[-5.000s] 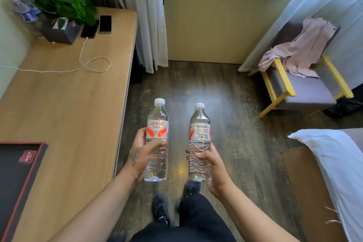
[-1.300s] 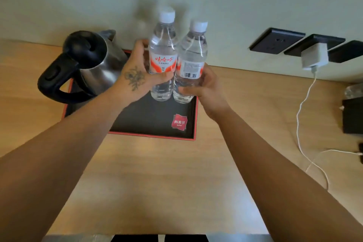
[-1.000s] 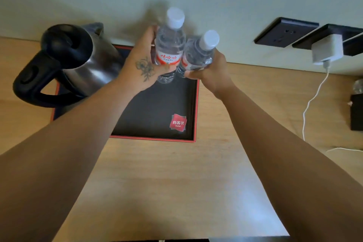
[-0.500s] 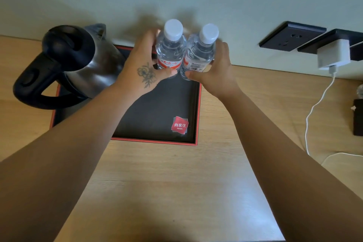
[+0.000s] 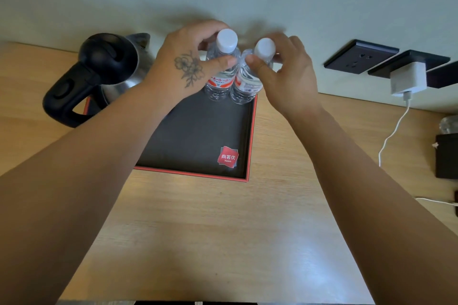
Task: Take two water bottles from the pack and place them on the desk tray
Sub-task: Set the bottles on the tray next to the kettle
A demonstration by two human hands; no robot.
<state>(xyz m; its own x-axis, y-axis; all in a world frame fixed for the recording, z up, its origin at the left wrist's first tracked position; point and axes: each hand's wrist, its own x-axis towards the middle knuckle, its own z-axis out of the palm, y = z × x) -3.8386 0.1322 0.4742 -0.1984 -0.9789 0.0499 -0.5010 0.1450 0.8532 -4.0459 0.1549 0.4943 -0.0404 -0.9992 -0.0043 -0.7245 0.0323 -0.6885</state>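
Note:
Two clear water bottles with white caps stand upright and side by side in the far right corner of the black, red-edged desk tray (image 5: 198, 136). The left bottle (image 5: 219, 84) has a red and white label; the right bottle (image 5: 246, 88) shows a barcode. My left hand (image 5: 186, 64) curls around the left bottle's neck, thumb on its shoulder. My right hand (image 5: 290, 77) holds the right bottle just under its cap, thumb in front and fingers behind. The bottles touch each other.
A steel kettle with a black lid and handle (image 5: 104, 67) stands on the tray's left part, close to my left hand. Wall sockets (image 5: 360, 57) and a white charger (image 5: 409, 79) with its cable (image 5: 394, 131) are at the right, above a black box (image 5: 447, 156).
The bottles have come down from the air onto the tray's far right corner and stand upright. Both hands have slid up from the bottles' bodies to their necks.

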